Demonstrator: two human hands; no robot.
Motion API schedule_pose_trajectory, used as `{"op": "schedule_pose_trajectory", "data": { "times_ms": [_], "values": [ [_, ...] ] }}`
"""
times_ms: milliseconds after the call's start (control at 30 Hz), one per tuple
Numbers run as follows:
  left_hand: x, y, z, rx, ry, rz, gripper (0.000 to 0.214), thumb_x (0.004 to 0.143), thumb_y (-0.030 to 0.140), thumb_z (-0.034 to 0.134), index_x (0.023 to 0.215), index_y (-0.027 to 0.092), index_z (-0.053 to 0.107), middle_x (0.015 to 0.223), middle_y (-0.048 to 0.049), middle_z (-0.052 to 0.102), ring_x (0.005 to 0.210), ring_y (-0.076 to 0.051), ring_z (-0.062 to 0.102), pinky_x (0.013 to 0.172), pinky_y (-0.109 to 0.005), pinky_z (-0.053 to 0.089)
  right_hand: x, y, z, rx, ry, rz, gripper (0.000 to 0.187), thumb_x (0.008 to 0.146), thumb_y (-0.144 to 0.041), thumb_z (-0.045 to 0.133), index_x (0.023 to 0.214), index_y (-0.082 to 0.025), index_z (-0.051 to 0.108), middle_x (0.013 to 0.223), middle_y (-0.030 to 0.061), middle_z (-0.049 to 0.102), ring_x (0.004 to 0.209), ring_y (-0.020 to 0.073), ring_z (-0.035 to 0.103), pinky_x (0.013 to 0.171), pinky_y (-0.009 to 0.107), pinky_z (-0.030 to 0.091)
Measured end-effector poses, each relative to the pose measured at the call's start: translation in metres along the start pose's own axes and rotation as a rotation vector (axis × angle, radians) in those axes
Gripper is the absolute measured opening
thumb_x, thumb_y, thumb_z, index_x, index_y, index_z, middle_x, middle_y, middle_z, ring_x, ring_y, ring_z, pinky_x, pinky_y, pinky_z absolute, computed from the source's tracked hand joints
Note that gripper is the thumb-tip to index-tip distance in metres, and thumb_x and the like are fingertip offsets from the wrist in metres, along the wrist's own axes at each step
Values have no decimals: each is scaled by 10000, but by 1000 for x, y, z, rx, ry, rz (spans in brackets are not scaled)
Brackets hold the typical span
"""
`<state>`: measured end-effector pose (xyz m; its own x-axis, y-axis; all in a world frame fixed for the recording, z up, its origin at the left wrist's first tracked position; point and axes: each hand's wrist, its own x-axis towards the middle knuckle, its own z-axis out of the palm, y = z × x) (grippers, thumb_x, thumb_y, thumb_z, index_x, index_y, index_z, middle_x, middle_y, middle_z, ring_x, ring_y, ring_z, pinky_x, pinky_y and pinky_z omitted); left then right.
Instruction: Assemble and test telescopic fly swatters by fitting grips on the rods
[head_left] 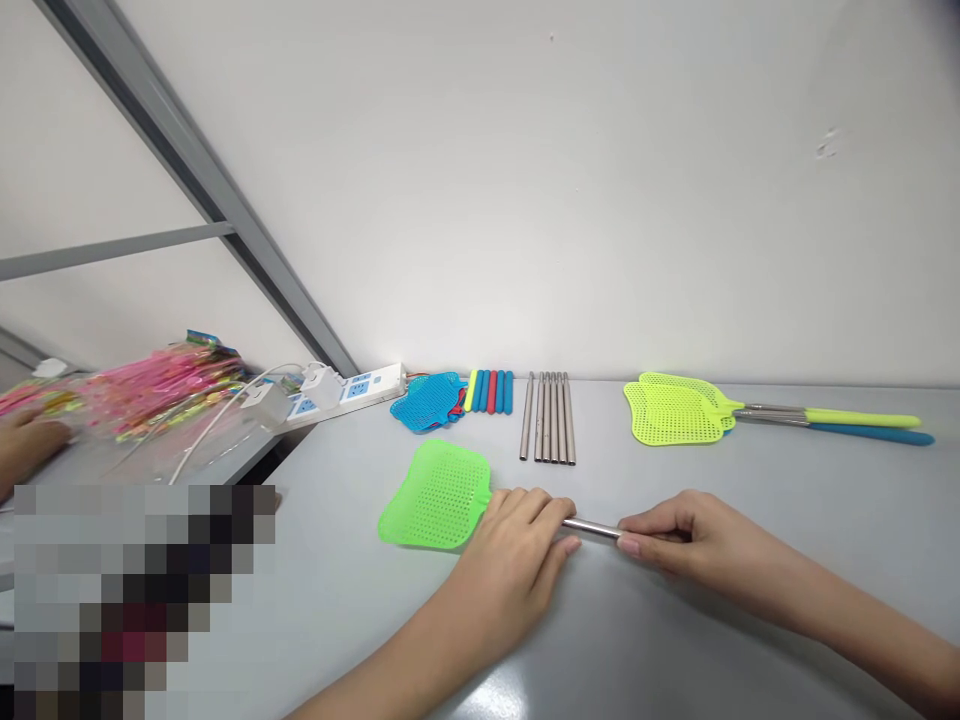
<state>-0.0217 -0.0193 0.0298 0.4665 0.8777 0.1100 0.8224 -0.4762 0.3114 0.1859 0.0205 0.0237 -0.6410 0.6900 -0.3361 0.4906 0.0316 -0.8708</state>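
Observation:
A green fly swatter head [442, 497] lies low over the grey table, its neck running under my left hand [525, 535]. The fingers of that hand are closed around the swatter where head and metal rod meet; the joint itself is hidden. Between my hands a short stretch of the metal rod [592, 527] shows. My right hand [679, 535] pinches the rod's other end between thumb and fingers. Behind my hands stand rows of loose parts: several metal rods [555, 420] and several coloured handle grips [491, 392], beside a stack of blue swatter heads [427, 402].
At the right lie swatters with yellow heads [671, 410] and yellow or blue grips [870, 432]. A white power strip [352, 390] with plugged adapters runs along the left edge. Farther left are bagged pink items [176, 385] and another person's hand [34, 445]. A wall [600, 200] closes off the back.

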Motion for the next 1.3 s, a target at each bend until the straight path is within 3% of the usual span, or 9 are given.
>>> {"op": "schedule_pose_trajectory", "data": {
  "times_ms": [367,600,900,1033,1200,1300],
  "values": [
    [5,-13,-5,71,-24,18,242,905,263,327,828,179,541,748,-6,542,695,-136,487,663,-268,366,1,-1,-1,-41,31,-27,325,792,-390,432,547,-176,432,543,-51,245,518,93,230,476,231,170],
    [4,-14,-10,-10,-181,76,235,868,265,415,657,176,467,591,43,520,501,-82,441,462,-199,261,-4,-3,-2,-88,-28,11,342,790,-320,425,498,-179,317,541,-52,157,496,89,147,459,249,114],
    [-1,-9,-6,12,-154,120,234,861,254,407,645,181,462,505,52,460,435,-82,400,417,-216,210,-6,0,-6,-59,-95,33,353,786,-332,414,533,-183,219,547,-49,160,486,81,148,443,248,110],
    [-2,-8,2,64,-121,122,235,882,274,362,685,182,452,580,38,531,465,-92,463,446,-222,248,-7,1,-7,-48,-73,33,315,771,-293,428,529,-179,261,538,-52,168,482,78,156,447,242,115],
    [-4,-8,9,142,-92,157,265,897,305,323,696,183,443,595,29,553,453,-100,471,456,-228,255,-6,7,-6,-5,-50,87,265,795,-333,430,600,-164,491,502,-59,244,458,74,210,439,226,144],
    [-5,-7,11,194,-65,180,283,899,318,312,688,183,442,590,24,557,444,-108,467,450,-236,246,-6,11,-5,76,-85,105,258,790,-317,446,627,-146,549,471,-61,285,439,66,229,428,215,158]
  ]
}}
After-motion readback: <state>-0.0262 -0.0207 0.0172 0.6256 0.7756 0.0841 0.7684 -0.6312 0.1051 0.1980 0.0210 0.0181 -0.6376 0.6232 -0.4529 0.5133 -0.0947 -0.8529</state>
